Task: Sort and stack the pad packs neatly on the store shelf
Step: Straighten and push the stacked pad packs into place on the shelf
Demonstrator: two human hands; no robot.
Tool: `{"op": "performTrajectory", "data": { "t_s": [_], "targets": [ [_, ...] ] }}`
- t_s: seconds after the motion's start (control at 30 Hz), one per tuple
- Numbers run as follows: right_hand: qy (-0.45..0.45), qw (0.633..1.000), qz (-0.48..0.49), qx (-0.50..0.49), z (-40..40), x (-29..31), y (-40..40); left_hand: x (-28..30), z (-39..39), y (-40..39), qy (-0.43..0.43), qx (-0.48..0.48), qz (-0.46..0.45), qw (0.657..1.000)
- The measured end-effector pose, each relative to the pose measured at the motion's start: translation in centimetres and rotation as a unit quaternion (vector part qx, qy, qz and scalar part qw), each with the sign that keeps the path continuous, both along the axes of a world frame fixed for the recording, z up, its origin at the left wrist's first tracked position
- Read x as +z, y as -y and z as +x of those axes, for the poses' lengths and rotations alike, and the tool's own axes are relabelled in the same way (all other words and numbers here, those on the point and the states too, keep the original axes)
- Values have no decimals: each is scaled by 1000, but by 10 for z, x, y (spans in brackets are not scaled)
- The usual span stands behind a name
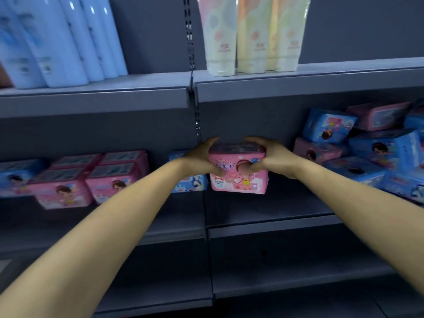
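Note:
A pink pad pack (238,177) is held upright above the middle shelf (263,210), between both hands. My left hand (202,158) grips its left side, thumb on the front. My right hand (268,157) grips its right side, thumb pressed on the front face. Behind my left hand stands a blue pack (190,182), partly hidden. To the left, pink packs (91,177) sit stacked in neat rows beside a blue pack (13,175). On the right lies a jumbled heap of blue and pink packs (367,148).
The upper shelf (298,83) carries blue bottles (57,42) on the left and pastel tubes (250,35) at the centre. A slotted upright post (195,106) divides the two bays. A lower shelf (275,278) runs beneath my arms.

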State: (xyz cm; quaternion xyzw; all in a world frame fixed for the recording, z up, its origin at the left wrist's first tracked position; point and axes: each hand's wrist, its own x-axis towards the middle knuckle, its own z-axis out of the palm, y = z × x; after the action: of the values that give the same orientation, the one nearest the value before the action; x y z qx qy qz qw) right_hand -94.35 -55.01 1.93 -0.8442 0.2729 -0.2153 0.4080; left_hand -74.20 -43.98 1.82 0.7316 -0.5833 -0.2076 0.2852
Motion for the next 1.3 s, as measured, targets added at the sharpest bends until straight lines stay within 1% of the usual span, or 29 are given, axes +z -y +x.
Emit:
{"op": "performTrajectory", "data": {
  "t_s": [0.13,0.33,0.43,0.53,0.6,0.67,0.77,0.87,0.93,1.0,1.07,1.13,1.2,1.3],
  "targets": [
    [-13,999,-37,33,25,8,-33,2,17,-39,15,1,15,1000],
    [-29,992,-46,110,71,29,-86,20,40,-104,-51,-30,60,996],
    [-11,992,-27,122,100,28,-114,20,54,-137,-120,-33,90,988],
    [25,994,-11,110,130,24,-140,12,76,-170,-263,-27,104,959],
    [67,992,41,101,148,23,-154,5,93,-192,-330,-2,84,940],
    [97,984,102,105,166,23,-165,-2,111,-214,-393,31,42,918],
    [86,971,172,145,189,21,-179,-12,137,-241,-468,86,-56,878],
    [63,955,192,215,210,13,-194,-14,156,-257,-522,119,-150,831],
    [54,950,166,258,225,8,-205,-14,167,-262,-540,125,-194,809],
    [43,950,108,288,244,4,-214,-12,177,-266,-542,138,-213,801],
    [44,953,67,294,266,4,-217,-11,189,-272,-543,151,-222,796],
    [57,956,33,287,285,7,-218,-8,204,-280,-536,163,-231,795],
    [62,956,-4,288,301,8,-219,-3,219,-290,-511,191,-235,804],
    [73,944,-7,322,321,4,-227,2,241,-309,-488,227,-235,809]
  ]
}}
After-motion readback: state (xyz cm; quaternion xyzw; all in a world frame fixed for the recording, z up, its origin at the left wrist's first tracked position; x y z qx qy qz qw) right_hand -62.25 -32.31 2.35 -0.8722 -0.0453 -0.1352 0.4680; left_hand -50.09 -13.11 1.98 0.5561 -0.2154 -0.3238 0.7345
